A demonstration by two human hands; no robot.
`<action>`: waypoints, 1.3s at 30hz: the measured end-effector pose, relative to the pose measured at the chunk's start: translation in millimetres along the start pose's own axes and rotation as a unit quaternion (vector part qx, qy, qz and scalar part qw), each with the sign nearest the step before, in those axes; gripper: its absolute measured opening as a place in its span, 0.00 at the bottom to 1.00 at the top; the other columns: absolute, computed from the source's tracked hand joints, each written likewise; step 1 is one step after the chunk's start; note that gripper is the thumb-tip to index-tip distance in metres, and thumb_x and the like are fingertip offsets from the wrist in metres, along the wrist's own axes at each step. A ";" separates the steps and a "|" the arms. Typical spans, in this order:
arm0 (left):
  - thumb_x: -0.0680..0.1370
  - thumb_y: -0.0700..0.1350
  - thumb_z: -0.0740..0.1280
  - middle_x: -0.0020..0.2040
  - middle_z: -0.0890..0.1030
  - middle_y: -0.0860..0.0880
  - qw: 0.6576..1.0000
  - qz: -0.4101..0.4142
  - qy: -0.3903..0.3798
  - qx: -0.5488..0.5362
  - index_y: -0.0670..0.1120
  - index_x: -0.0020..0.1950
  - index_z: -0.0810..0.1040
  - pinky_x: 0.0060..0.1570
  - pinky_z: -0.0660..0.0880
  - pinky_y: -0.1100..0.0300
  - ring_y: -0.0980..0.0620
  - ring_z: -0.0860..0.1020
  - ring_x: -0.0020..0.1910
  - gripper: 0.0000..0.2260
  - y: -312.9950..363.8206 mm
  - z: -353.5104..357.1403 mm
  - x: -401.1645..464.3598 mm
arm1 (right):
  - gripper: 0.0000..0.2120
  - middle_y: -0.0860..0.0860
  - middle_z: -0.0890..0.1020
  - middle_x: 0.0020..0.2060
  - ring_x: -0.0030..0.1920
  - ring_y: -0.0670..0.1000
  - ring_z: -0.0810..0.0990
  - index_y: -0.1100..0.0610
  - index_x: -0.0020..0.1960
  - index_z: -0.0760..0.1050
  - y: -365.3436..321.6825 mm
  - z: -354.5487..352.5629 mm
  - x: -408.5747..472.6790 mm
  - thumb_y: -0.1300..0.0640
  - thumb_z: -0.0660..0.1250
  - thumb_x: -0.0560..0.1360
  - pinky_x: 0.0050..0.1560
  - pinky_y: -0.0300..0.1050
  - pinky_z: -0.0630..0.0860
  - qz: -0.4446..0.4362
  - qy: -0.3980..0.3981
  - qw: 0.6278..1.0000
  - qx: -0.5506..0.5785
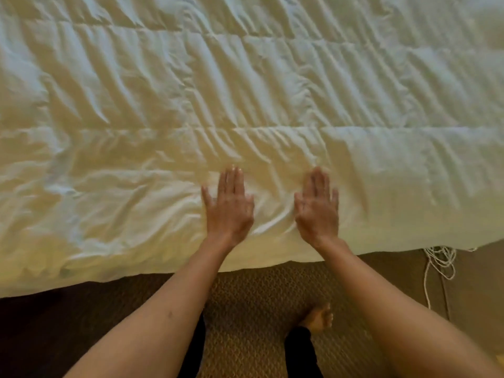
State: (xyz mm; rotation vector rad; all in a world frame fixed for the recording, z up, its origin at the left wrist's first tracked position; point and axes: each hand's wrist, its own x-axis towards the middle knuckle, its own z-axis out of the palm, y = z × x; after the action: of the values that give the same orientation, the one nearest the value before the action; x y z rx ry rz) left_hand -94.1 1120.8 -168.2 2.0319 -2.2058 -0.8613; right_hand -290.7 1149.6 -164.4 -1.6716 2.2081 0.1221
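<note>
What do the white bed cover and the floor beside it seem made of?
The bed cover looks like soft padded fabric, perhaps cotton, matte: stitched panels, fine wrinkles around the left hand and right hand. The floor seems woven carpet: brown, small repeated pattern.

My left hand [229, 205] and right hand [317, 207] lie flat with straight fingers on the white quilted comforter [245, 91], near its front edge. A strip of rumpled fabric lies between them. Ahead of my fingertips and out to both sides, the comforter runs on as open surface. Only soft wrinkles and stitched seams rise there, all of them low. Behind my wrists the edge drops toward the woven rug [253, 296], where my bare foot [317, 319] stands under my right forearm. Far to the right, just below the comforter's edge, a tangle of white cord [439, 263] lies on the floor, well apart from my right hand. It could snag a low sweep on that side.
</note>
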 end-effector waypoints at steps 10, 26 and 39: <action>0.83 0.57 0.49 0.80 0.37 0.49 0.992 -0.122 0.021 0.040 0.45 0.80 0.38 0.73 0.39 0.34 0.45 0.37 0.78 0.32 144.5 87.7 -9.5 | 0.34 0.47 0.34 0.77 0.77 0.47 0.35 0.51 0.79 0.34 320.5 -47.3 -12.1 0.36 0.36 0.80 0.77 0.59 0.37 0.191 0.019 0.981 -0.003; 0.76 0.64 0.33 0.78 0.31 0.52 0.942 0.248 -0.078 0.212 0.47 0.78 0.34 0.72 0.37 0.35 0.49 0.30 0.76 0.35 445.7 196.4 45.6 | 0.31 0.49 0.35 0.78 0.78 0.49 0.35 0.53 0.79 0.36 540.9 -126.5 32.4 0.40 0.41 0.82 0.76 0.59 0.36 0.175 0.026 0.984 0.028; 0.80 0.61 0.44 0.81 0.45 0.49 0.917 0.341 -0.020 0.205 0.45 0.80 0.46 0.74 0.38 0.37 0.49 0.42 0.79 0.33 574.7 242.1 136.1 | 0.33 0.52 0.47 0.80 0.79 0.51 0.45 0.56 0.80 0.44 670.9 -159.4 109.0 0.39 0.46 0.82 0.76 0.59 0.40 0.264 0.074 0.953 0.131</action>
State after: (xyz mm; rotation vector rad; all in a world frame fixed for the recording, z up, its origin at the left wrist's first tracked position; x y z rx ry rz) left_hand -731.1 1085.6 -188.0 1.1393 -2.9971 -0.3796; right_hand -986.8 1201.6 -154.0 -0.9497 2.5996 -0.1599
